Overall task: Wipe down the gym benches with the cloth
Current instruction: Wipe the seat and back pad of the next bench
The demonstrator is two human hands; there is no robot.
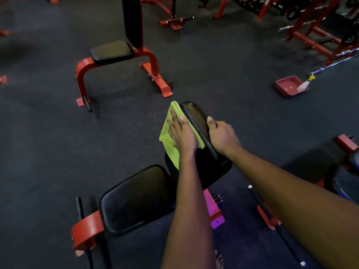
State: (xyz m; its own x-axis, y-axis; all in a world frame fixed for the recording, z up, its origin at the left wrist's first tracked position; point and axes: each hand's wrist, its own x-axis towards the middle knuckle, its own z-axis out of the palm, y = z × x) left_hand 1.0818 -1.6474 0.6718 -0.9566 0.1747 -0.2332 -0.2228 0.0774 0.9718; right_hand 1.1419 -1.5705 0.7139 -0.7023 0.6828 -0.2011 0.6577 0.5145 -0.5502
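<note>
While my left hand [181, 133] lies flat with straight fingers on the cloth [168, 141], pressing it to the left face of the backrest [196, 115], my right hand [223, 136] grips the backrest's right edge, thumb on top. Just below, toward me, is the seat [136, 199] on its red frame. A second bench [112, 52] stands well apart, farther off to the left. To the right a red tray [286, 85] lies on the floor [48, 133]. A bottle [303, 86] is at its right corner, though I cannot tell if it is in the tray or beside it. Red racks [310, 33] fill the top right, dark and blurred.

My palm covers the middle of the cloth, my left forearm hides the backrest's lower part, and my right fingers are out of sight behind the edge. Another red frame is cut off at the right border.

The green cloth's long axis runs from the backrest's far top corner down toward me, its lower end hanging beside my wrist. The tilted backrest points away from me and slightly left.
</note>
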